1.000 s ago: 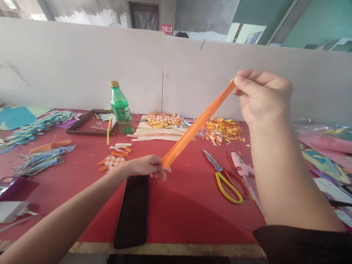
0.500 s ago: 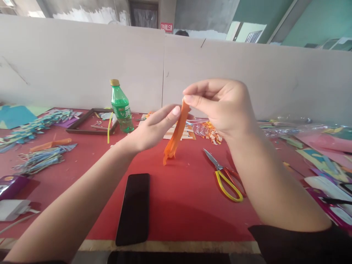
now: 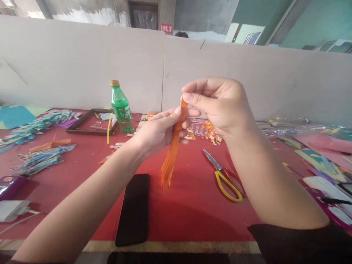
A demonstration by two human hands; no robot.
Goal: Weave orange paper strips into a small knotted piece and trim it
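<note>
An orange paper strip (image 3: 176, 141) with a fringed lower end hangs slantwise above the red table (image 3: 189, 216). My right hand (image 3: 220, 104) pinches its top end between thumb and forefinger. Lower down, my left hand (image 3: 165, 126) has its thumb pressed on the front of the strip and its fingers behind it. Scissors (image 3: 218, 167) with yellow and red handles lie below my right hand, blades pointing away. A black phone (image 3: 134, 209) lies flat by my left forearm.
A green bottle (image 3: 121, 108) stands beside a dark frame (image 3: 79, 131). Orange and white paper scraps (image 3: 211, 134) lie behind my hands. Fringed blue paper (image 3: 45, 157) and a white charger (image 3: 13, 210) are at left, plastic and coloured paper (image 3: 319, 157) at right. A white partition (image 3: 82, 62) rises behind.
My left hand has shifted slightly right and down, its fingers now showing past the strip's right side. The strip's fringed end hangs lower. My right hand has barely moved.
</note>
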